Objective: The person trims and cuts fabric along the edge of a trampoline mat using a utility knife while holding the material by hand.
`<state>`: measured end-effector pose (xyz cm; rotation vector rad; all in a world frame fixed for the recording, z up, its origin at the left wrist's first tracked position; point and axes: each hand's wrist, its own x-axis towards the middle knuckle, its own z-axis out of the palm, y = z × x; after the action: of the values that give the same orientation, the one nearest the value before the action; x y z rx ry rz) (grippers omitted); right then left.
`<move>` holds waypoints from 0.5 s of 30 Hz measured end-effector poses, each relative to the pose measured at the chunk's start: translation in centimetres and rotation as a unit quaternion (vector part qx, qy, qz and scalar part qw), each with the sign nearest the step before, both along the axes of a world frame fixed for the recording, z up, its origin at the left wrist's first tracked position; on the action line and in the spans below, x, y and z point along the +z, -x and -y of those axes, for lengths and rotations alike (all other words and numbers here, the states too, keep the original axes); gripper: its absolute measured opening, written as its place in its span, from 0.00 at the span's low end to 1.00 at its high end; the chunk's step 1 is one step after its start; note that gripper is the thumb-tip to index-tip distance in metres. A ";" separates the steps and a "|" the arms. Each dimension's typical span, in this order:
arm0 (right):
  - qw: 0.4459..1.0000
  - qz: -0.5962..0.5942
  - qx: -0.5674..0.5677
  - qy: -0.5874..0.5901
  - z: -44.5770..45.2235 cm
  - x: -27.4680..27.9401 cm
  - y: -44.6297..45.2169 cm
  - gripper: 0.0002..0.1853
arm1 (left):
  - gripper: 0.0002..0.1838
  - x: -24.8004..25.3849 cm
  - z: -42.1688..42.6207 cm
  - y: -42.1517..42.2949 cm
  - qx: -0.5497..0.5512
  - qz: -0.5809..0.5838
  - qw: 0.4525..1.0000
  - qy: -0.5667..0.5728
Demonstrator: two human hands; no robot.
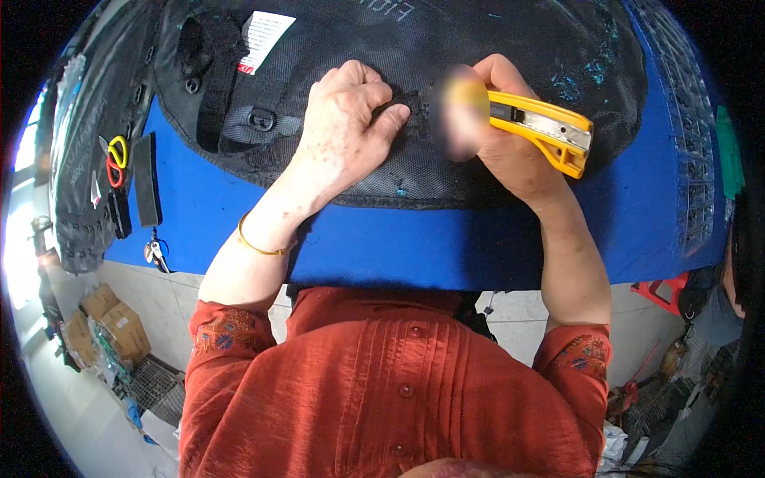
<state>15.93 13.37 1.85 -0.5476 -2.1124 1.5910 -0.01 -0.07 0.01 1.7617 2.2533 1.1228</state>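
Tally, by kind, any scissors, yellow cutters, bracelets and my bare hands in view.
Yellow utility cutter with metal strip: 1
Scissors with red and yellow handles: 1
Thin gold-coloured bracelet: 1
Bare left hand and right hand: 2
Total: 5

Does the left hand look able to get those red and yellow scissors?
Probably yes. The scissors' handles look uncovered, on the same side as the left hand. Mostly low things lie between, like the dark strip and black mesh fabric, though the arm may need to stretch.

Workshop: cutter [550,131], black mesh fabric [422,40], cardboard boxes [123,328].
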 end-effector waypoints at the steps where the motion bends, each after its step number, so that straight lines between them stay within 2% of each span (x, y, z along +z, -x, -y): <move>1: 1.000 0.003 -0.007 0.004 0.0 0.0 0.0 0.07 | 0.08 0.0 0.0 0.0 0.001 0.000 1.000 0.000; 4: 0.999 -0.044 -0.019 0.026 0.0 -0.4 0.1 0.08 | 0.08 0.1 0.0 -0.1 -0.003 -0.010 1.000 -0.004; 15: 0.999 -0.003 -0.013 0.037 0.5 -0.1 0.3 0.08 | 0.08 0.1 0.0 0.0 -0.006 -0.003 1.000 -0.014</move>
<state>15.60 12.90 1.75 -0.5923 -2.0403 1.6597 0.02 -0.06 0.10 1.7887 2.2393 1.1531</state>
